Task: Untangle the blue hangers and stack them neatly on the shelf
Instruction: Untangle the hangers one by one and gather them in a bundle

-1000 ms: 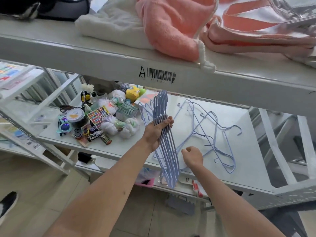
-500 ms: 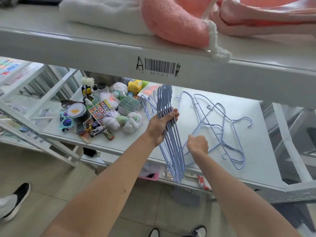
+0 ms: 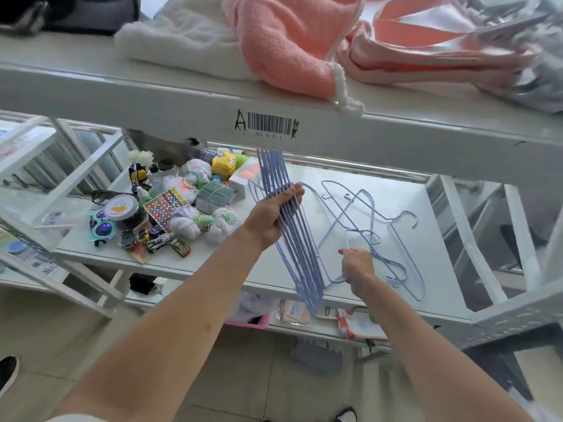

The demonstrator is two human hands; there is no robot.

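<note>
My left hand [image 3: 272, 217] grips a bundle of several blue hangers [image 3: 300, 263], held on edge above the white shelf [image 3: 405, 193]; the bundle's top is hidden behind the upper shelf beam. To its right a tangle of loose blue wire hangers [image 3: 368, 220] lies flat on the shelf. My right hand [image 3: 357, 266] is at the near edge of that tangle with its fingers curled, pinching one blue hanger wire.
Small goods crowd the shelf's left part: a round tin [image 3: 121, 206], toy sunglasses [image 3: 100, 228], a sticker sheet [image 3: 163, 206], white yarn balls [image 3: 195, 222], toy cars [image 3: 152, 239]. The upper shelf beam [image 3: 380, 132] with a barcode label carries pink and white towels [image 3: 283, 41]. A frame upright [image 3: 518, 239] stands right.
My right hand has moved right and toward the shelf's front edge, into the near part of the loose tangle. My left hand keeps its hold on the bundle in about the same place.
</note>
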